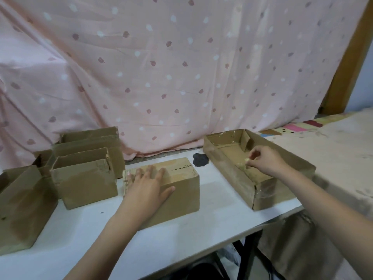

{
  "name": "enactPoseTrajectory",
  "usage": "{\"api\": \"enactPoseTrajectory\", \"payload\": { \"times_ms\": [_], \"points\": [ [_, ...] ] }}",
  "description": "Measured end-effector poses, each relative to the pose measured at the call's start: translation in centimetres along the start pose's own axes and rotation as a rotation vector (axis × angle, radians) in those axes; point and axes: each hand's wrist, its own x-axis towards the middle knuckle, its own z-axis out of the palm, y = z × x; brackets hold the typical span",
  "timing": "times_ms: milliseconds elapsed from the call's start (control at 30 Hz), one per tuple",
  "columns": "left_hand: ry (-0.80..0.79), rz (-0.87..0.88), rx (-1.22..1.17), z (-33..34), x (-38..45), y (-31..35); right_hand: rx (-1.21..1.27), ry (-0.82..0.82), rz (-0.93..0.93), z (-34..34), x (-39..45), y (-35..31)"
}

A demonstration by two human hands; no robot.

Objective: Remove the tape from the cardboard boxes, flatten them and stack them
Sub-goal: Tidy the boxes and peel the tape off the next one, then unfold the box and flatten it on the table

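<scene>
Early yet: right hand (262,162) pinching tape wad (245,161) over open tray box (228,168); left hand (147,184) flat on sealed box (181,197); none flattened.

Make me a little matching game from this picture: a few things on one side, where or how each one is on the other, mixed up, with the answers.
Things:
1. left hand
2. right hand
3. dark stain
4. dotted pink cloth

States:
A. hangs behind the table
B. lies flat on the closed box
C. pinches a bit of tape over the open tray box
D. sits on the white table between those two boxes

Pairs: 1-B, 2-C, 3-D, 4-A
</scene>
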Motion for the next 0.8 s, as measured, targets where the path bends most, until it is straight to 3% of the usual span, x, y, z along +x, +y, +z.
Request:
{"api": "enactPoseTrajectory", "payload": {
  "times_ms": [367, 800],
  "points": [
    [0.053, -0.021, 0.016, 0.9, -0.3, -1.5, -0.214, -0.142, 0.005, 2.2, 1.2, 1.1],
    [0.01, -0.035, 0.045, 0.5, -0.5, -1.4, -0.169, -0.056, 0.028, 2.3, 1.4, 0.6]
  ]
}}
